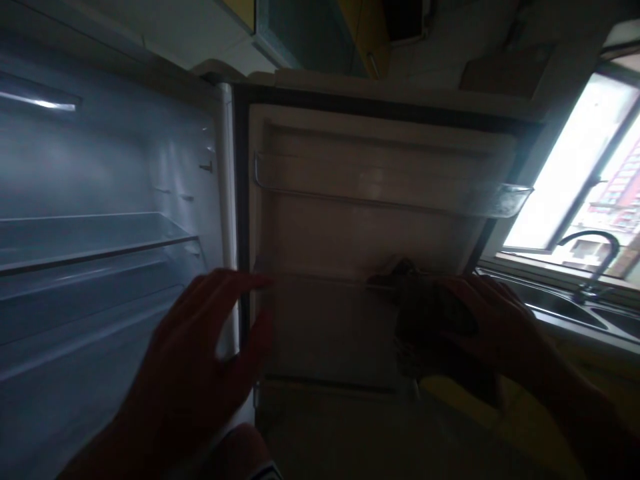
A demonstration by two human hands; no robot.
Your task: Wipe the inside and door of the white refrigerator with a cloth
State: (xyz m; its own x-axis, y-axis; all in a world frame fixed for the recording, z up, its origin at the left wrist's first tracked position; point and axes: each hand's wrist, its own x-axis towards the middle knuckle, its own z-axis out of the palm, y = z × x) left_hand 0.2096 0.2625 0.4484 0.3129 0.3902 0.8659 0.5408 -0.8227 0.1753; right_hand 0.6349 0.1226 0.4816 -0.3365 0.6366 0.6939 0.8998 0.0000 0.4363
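Dim kitchen; lit fridge [185,127] at left of frame. Left hand [195,353], lower left of centre: fingers wide, nothing seen between; tips near the left end of the clear lower door bin [325,327], contact cannot be told. Dark bundle [423,317], likely cloth, lower right of centre: left of the right hand [495,320], which grips it; long axis unclear, blurred. Sink [555,308], right edge.

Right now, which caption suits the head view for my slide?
Left hand open, right hand holding a dark, blurred item at an open fridge.
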